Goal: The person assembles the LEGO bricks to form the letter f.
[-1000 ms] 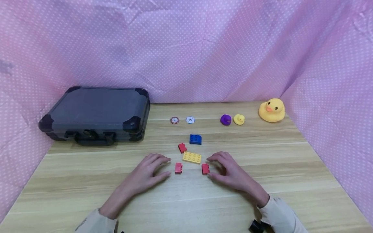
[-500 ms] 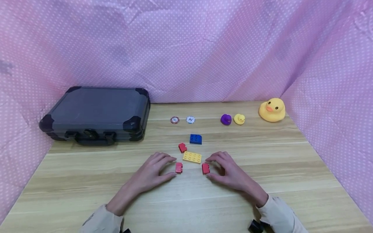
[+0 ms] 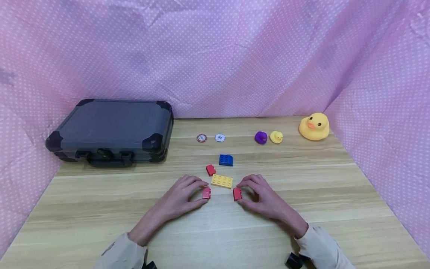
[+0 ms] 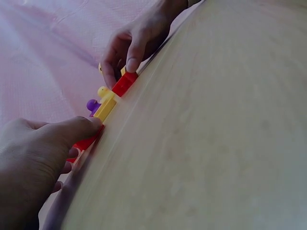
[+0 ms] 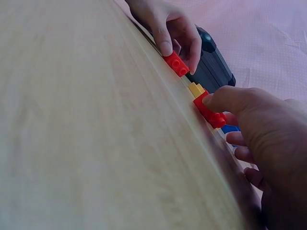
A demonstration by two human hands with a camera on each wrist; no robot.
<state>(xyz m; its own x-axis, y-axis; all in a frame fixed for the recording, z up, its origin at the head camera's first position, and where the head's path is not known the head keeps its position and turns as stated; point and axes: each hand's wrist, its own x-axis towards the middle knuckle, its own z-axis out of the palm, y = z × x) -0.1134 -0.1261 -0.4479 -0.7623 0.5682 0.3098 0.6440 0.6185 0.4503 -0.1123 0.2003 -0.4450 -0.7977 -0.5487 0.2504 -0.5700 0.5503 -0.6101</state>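
In the head view my left hand (image 3: 183,197) pinches the near left red toy brick (image 3: 206,193) between thumb and fingertips. On the right, my right hand (image 3: 261,195) holds another red brick (image 3: 237,194) the same way. Both bricks lie on their sides, and the right wrist view shows the studs of the left red brick (image 5: 176,64). Just beyond, between the two hands, lies a yellow brick (image 3: 221,181), studs up. A third red brick (image 3: 210,170) sits at its far left corner, and a blue brick (image 3: 226,160) lies farther back.
A dark grey hard case (image 3: 114,127) stands at the back left. Behind the bricks are a red-rimmed chip (image 3: 202,138) and a white chip (image 3: 220,138). Farther right sit a purple duck (image 3: 261,137), a small yellow duck (image 3: 276,137) and a large yellow duck (image 3: 314,127).
My left hand has moved right, from beside the left red brick to a pinch around it. The right hand has barely moved at its brick. Other things stay in place.
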